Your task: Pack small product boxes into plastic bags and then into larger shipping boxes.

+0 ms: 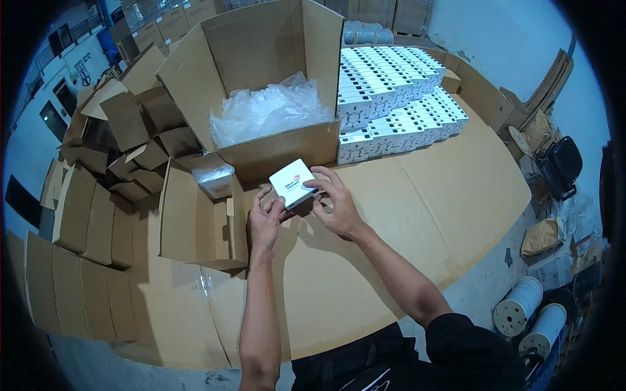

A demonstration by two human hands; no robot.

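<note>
White box: you're holding it between both hands, above the surface; its printed top face is facing up toward you, slightly tilted.
Left hand: gripping the near-left corner; your thumb is pressing there, fingers are curling along the left side.
Right hand: pinching the right side; a fingertip is resting on the top face's right edge, the thumb is sitting lower.
Grip state: both are closing on the white box; you're leaving neither hand free. Pressure: can't tell.
Box from grip: it's lying ahead and to the right of your left hand, ahead and to the left of your right.
Long axis: top face is looking near-square, so none is showing clearly; its edges are running slantwise to you.
Nearer hand: both are touching the box; your left is sitting closer to the small open carton.
Key relation: the box is hovering outside that carton, just to the right; the carton's right wall is standing beside your left hand.
Carton contents: a plastic-wrapped item is sitting toward the far end.
Behind: a large open carton is holding clear plastic bags.
Far right: stacked white boxes are standing apart from your hands.
</note>
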